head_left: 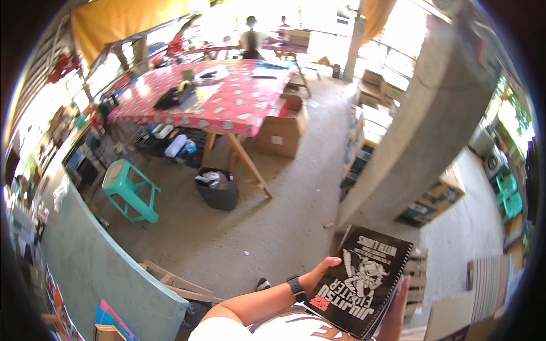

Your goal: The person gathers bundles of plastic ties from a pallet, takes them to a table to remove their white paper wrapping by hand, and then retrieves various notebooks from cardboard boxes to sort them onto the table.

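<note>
The left forearm entered from the bottom centre of the frame and ran up and to the right, bare, with a dark band at the wrist. The left hand point(323, 269) sat in the lower right of centre, thumb extended flat, fingers out of view. The right hand point(396, 310) rose at the lower right edge, only partly visible; its grip could not be determined.
</note>
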A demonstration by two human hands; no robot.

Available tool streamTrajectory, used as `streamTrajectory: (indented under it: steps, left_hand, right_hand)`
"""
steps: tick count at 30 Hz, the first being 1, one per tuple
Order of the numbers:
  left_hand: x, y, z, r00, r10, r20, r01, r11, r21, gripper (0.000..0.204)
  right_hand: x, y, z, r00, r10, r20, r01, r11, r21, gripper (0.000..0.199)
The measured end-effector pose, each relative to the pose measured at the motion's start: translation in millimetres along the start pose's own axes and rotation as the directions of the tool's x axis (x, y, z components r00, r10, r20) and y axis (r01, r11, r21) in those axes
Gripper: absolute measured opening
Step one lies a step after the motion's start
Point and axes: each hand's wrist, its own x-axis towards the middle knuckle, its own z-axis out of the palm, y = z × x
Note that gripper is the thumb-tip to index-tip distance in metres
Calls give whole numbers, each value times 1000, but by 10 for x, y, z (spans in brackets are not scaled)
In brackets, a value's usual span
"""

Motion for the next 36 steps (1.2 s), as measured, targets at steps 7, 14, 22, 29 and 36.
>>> streamTrajectory:
  steps: [7,14,22,29,36]
  left_hand:
    - [-2006,1540,-234,787,567,-245,-451,798,399,62]
    - [-3365,2410,-404,422,792,-442,-714,590,376,58]
    - [-4927,4208,-777,188,849,-494,-777,436,455,63]
    - [-5993,5215,-903,-44,819,-572,-803,312,508,56]
    - [-7189,6693,-1402,-130,827,-547,-871,169,462,51]
  right_hand:
    - [1278,1188,2154,842,257,474,-195,965,-177,68]
    - [2055,2374,3822,528,491,693,-397,864,-310,94]
    - [3327,3896,6221,188,681,708,-476,693,-541,83]
    - [3856,4761,8019,70,727,683,-403,647,-648,75]
    - [4486,6272,9658,143,625,768,-205,777,-595,82]
